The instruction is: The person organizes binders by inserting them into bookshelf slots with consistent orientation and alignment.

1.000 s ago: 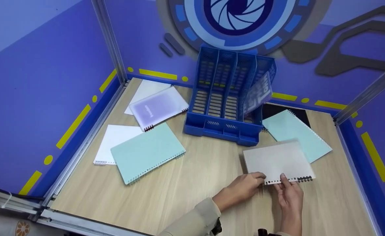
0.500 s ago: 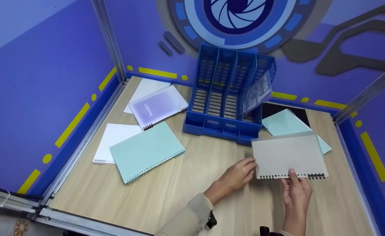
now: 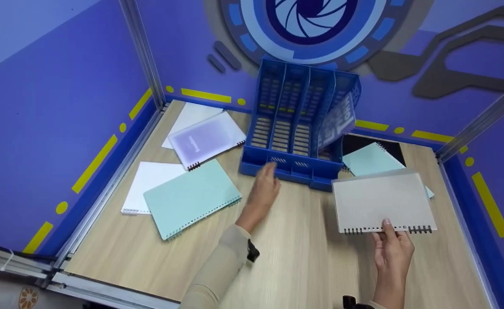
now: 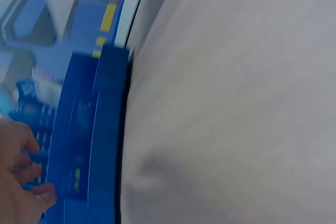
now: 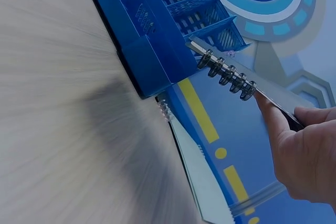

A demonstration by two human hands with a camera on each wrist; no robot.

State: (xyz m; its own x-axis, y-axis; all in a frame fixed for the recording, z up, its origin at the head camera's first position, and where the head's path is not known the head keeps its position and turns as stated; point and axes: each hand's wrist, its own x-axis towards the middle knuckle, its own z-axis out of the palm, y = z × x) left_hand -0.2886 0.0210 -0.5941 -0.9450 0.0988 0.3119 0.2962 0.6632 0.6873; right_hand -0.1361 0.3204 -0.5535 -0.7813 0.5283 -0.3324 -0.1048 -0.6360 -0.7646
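Note:
My right hand (image 3: 393,253) pinches a grey-covered spiral notebook (image 3: 381,201) at its bound edge, thumb on top and fingers beneath. The black coils (image 5: 227,75) show in the right wrist view, and the notebook is raised above the table there. My left hand (image 3: 260,192), somewhat blurred, holds nothing and is at the front of a blue file rack (image 3: 294,171), fingers loosely bent. Inside the rack's rightmost slot leans a purple notebook (image 3: 339,122) with white lettering. The left wrist view shows the left hand's fingers (image 4: 29,174) overlapping the rack.
A mint notebook (image 3: 194,199) lies at left over a white one (image 3: 149,180). Behind them a purple notebook (image 3: 209,139) overlaps another white one (image 3: 192,116). Partly behind the grey notebook lies a second mint notebook (image 3: 370,159). Blue walls (image 3: 67,107) enclose the table.
The left hand has let go of the grey notebook and moved left and away from me to the rack's front. The right hand has lifted the notebook and shifted it slightly right.

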